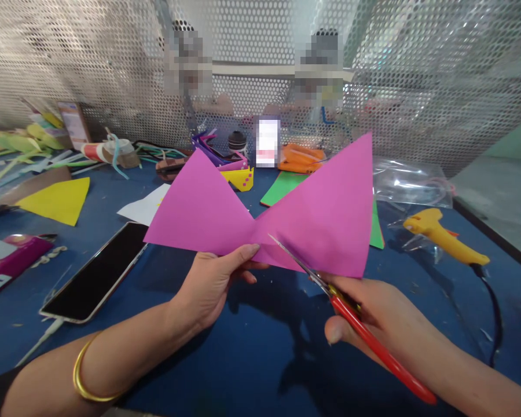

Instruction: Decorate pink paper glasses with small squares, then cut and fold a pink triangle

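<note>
A pink sheet of paper (200,208), shaped like a bow with a narrow middle, is held up above the blue table. My left hand (217,278) pinches its lower edge near the middle, thumb in front and fingers behind. My right hand (364,307) grips red-handled scissors (373,341). One blade lies across the front of the paper's right half, its tip near the narrow middle. The other blade is mostly hidden behind the sheet. Part of my right fingers is covered by the scissor handle.
On the blue table (226,370), a charging phone (98,272) and a yellow paper piece (56,200) lie left. A yellow glue gun (447,237) with its cord lies right. Behind are green paper (284,185), an orange item (301,157), a lit phone (268,142) and a perforated metal panel (260,35).
</note>
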The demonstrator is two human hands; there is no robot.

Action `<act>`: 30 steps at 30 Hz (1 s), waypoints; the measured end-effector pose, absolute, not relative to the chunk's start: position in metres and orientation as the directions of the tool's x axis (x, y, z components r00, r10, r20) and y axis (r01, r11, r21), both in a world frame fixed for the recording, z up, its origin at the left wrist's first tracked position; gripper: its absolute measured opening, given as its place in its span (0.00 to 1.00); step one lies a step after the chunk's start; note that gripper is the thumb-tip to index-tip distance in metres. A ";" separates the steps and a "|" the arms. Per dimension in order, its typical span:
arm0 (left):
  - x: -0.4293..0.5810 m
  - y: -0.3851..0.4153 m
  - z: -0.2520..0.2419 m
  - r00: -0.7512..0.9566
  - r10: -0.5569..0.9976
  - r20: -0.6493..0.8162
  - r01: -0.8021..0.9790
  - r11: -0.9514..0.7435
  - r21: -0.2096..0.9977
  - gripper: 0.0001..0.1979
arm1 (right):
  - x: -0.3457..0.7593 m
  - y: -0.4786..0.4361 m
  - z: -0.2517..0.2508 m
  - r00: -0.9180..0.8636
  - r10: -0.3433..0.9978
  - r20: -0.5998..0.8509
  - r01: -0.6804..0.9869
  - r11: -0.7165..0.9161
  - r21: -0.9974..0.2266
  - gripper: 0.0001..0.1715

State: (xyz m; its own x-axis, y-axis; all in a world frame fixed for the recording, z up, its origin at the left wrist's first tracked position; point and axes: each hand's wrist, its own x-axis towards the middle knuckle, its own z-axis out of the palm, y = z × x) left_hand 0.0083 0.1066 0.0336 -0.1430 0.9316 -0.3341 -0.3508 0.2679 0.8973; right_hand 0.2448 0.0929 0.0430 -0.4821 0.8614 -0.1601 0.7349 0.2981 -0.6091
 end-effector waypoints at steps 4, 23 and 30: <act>0.008 0.107 0.033 -0.144 0.931 -0.336 -0.377 0.262 0.888 0.07 | 0.242 0.093 0.043 -0.473 0.858 -0.198 0.717 0.245 -0.653 0.26; 0.007 0.105 0.032 -0.075 0.933 -0.352 -0.394 0.296 0.870 0.07 | 0.243 0.089 0.046 -0.499 0.844 -0.197 0.675 0.236 -0.698 0.31; 0.010 0.099 0.029 0.002 0.938 -0.346 -0.378 0.321 0.868 0.07 | 0.241 0.091 0.038 -0.495 0.851 -0.172 0.667 0.246 -0.703 0.30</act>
State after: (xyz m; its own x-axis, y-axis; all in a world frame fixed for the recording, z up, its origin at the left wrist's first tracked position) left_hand 0.0103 0.0986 0.0291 0.0017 0.9381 -0.3465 -0.3782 0.3214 0.8682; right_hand 0.2413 0.0908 0.0376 -0.4955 0.8514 -0.1719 0.6669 0.2460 -0.7034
